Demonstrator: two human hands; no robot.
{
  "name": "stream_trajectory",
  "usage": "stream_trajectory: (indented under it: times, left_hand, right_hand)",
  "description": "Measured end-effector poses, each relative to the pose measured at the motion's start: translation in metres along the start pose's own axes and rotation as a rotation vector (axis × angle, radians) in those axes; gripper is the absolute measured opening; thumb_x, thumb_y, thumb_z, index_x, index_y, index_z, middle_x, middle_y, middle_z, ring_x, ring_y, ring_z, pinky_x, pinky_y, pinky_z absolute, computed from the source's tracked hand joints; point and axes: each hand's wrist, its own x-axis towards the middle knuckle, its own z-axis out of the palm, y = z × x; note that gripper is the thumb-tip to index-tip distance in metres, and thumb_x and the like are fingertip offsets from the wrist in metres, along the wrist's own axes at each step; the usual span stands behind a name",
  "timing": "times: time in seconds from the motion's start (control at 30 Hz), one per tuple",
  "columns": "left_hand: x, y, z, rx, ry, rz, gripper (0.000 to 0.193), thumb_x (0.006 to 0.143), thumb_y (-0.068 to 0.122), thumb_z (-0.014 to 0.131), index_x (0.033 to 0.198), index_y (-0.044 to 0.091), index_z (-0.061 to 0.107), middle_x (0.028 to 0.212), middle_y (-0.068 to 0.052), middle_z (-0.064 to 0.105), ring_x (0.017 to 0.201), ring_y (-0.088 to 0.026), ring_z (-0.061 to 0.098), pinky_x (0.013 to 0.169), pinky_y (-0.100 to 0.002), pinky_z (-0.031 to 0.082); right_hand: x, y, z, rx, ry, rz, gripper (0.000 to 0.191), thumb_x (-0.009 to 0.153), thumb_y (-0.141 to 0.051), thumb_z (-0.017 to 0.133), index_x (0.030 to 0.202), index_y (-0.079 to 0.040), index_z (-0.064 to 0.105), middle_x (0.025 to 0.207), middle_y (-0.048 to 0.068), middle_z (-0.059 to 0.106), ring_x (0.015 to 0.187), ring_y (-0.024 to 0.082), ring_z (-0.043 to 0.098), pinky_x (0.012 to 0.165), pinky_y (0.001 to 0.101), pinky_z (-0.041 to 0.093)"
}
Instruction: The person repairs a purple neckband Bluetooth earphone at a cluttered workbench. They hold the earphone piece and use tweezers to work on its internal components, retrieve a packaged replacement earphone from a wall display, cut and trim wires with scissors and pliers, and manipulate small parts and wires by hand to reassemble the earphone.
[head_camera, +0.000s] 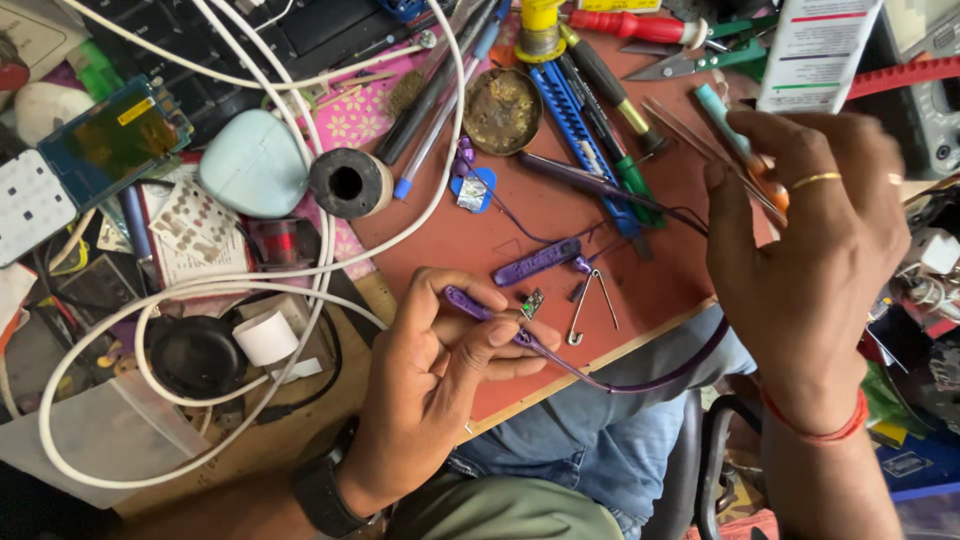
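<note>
Red and crowded, the bench (560, 225) was full of small tools when I looked down through the head camera. My left hand (440, 370) was closed around a thin purple cable (600, 378), pinching it near its plug end between thumb and fingers. The cable hung off the bench edge and looped over my knee in blue jeans (600, 440). My right hand (800, 260) was up in the air, fingers pinched on a thin tool with an orange and teal handle (745, 160).

Just beside my left hand lay a tiny green chip (533, 301), a metal clip (588, 305) and a purple shell piece (537, 261). I thought these could go missing easily. One bump from my hand could knock the chip off the bench edge, which was very near.

I also thought the cable could slip. My hold was only a small pinch, and the hanging loop could pull it down.

A white cable (330, 230) ran in big loops on the left side. If my arm caught it, it could drag the grey roll (349, 183) or other things along.

The tool tip was hidden behind my right hand, so I could not tell how sharp it was.
</note>
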Motion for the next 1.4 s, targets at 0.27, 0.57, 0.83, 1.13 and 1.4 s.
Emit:
stream_trajectory:
  times: [0.27, 0.57, 0.83, 1.13, 1.4]
  left_hand:
    - [-0.007, 0.002, -0.002, 0.039, -0.027, 0.019, 0.017, 0.109, 0.013, 0.052, 0.118, 0.000, 0.045, 0.107, -0.021, 0.075, 0.103, -0.022, 0.075, 0.092, -0.035, 0.067]
    - [-0.010, 0.005, 0.000, 0.096, -0.033, 0.055, 0.017, 0.108, 0.014, 0.053, 0.117, 0.000, 0.046, 0.106, -0.019, 0.075, 0.100, -0.021, 0.077, 0.089, -0.034, 0.068]
    - [-0.010, 0.004, -0.004, 0.032, -0.024, 0.040, 0.018, 0.108, 0.013, 0.054, 0.117, 0.000, 0.047, 0.106, -0.019, 0.073, 0.102, -0.021, 0.076, 0.090, -0.034, 0.067]
    - [-0.010, 0.005, -0.006, 0.030, -0.019, 0.025, 0.019, 0.109, 0.014, 0.053, 0.118, 0.000, 0.046, 0.106, -0.018, 0.073, 0.102, -0.020, 0.076, 0.091, -0.034, 0.067]
    - [-0.008, 0.005, -0.006, 0.000, 0.001, 0.003, 0.021, 0.107, 0.014, 0.055, 0.119, 0.000, 0.046, 0.105, -0.017, 0.072, 0.102, -0.019, 0.075, 0.089, -0.035, 0.067]
  right_hand:
    - [-0.012, -0.045, -0.019, 0.297, -0.294, -0.038, 0.024, 0.084, -0.006, 0.080, 0.108, -0.009, 0.077, 0.101, 0.007, 0.069, 0.089, 0.025, 0.067, 0.075, 0.0367, 0.054]
    - [-0.007, -0.041, -0.017, 0.301, -0.395, -0.114, 0.019, 0.084, -0.008, 0.078, 0.102, -0.005, 0.073, 0.097, 0.008, 0.068, 0.091, 0.031, 0.068, 0.075, 0.0407, 0.053]
    - [-0.034, -0.053, -0.047, 0.670, -0.164, 0.349, 0.017, 0.091, 0.011, 0.071, 0.103, 0.001, 0.065, 0.098, 0.009, 0.074, 0.089, 0.017, 0.073, 0.080, 0.0299, 0.059]
    - [-0.100, -0.098, 0.008, 0.768, 0.219, 0.445, 0.017, 0.093, 0.021, 0.073, 0.106, 0.014, 0.064, 0.099, 0.023, 0.070, 0.088, 0.024, 0.073, 0.081, 0.0315, 0.062]
    - [-0.105, -0.106, 0.015, 0.835, 0.280, 0.425, 0.019, 0.092, 0.018, 0.072, 0.108, 0.011, 0.064, 0.097, 0.021, 0.071, 0.086, 0.023, 0.076, 0.078, 0.0323, 0.066]
